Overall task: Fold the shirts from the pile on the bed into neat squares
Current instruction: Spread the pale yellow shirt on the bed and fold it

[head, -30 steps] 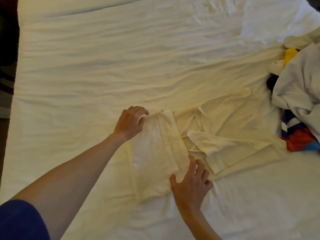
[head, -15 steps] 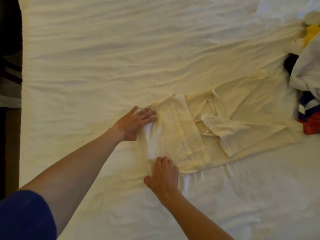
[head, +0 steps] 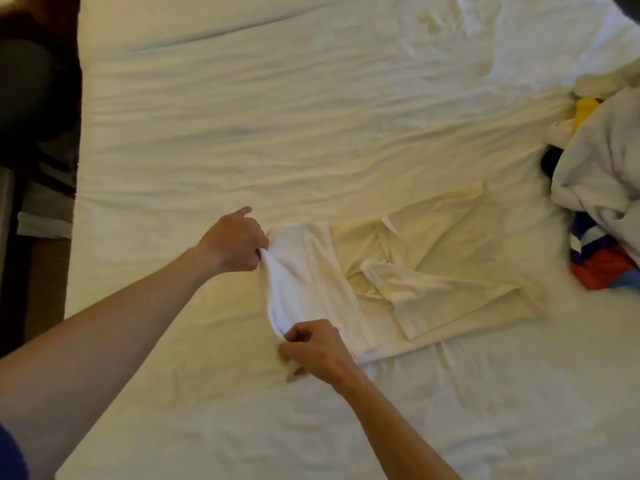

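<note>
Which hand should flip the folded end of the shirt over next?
Both hands together. The left hand pinches the far corner of the cream shirt, and the right hand pinches the near corner, so each already holds its side.

I log a white sheet (head: 311, 133) covering the bed, wrinkled in long creases running left to right, with a straight seam line at the far left. A patch of sharper crumples sits at the far right of it. Off the left edge I see a dark rounded object (head: 31, 95); I cannot tell what it is. Nearer along that edge lies striped fabric (head: 52, 181), grey with dark bands, and dark floor (head: 14, 289) beside it.
</note>
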Motion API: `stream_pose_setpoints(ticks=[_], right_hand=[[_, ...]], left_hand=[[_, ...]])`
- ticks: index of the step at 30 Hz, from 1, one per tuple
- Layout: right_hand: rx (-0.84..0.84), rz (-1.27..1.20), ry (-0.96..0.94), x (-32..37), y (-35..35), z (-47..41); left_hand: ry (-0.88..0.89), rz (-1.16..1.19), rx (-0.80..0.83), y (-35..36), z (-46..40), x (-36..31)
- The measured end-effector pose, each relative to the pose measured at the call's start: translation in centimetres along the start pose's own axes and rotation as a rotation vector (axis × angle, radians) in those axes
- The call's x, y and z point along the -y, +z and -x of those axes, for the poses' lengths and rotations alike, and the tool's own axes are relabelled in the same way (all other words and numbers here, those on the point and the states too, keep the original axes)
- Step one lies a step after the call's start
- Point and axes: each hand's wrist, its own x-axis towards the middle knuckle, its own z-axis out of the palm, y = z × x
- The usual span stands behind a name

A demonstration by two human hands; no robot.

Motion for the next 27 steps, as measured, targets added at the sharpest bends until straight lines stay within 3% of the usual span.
stream_pose_setpoints(ticks=[6, 11, 14, 17, 23, 27], right_hand=[[-0.088, -0.211, -0.073, 1.5, -8.9, 4.2], [-0.314, -0.284, -0.055, -1.3, -20.7, 7.2], [-0.47, -0.332, -0.022, -4.1, -26.3, 7.2], [-0.592, -0.349, 0.009, -7.5, -30.3, 5.9], [-0.621, -0.105, -0.035, -10.4, -32.0, 4.2], [-0.706, -0.094, -0.072, -10.3, -32.7, 4.4]], left_hand=[[-0.064, 0.345, -0.041, -11.0, -7.7, -4.7], [0.017, 0.671, 0.105, -16.8, -17.2, -12.3], [0.054, 0.78, 0.091, -17.1, -22.2, -16.1], [-0.043, 0.881, 0.007, -15.1, -26.5, -19.7], [-0.24, 0.862, 0.105, -9.5, -28.6, -21.3], [-0.262, 0.959, 0.024, -10.8, -29.7, -20.8]])
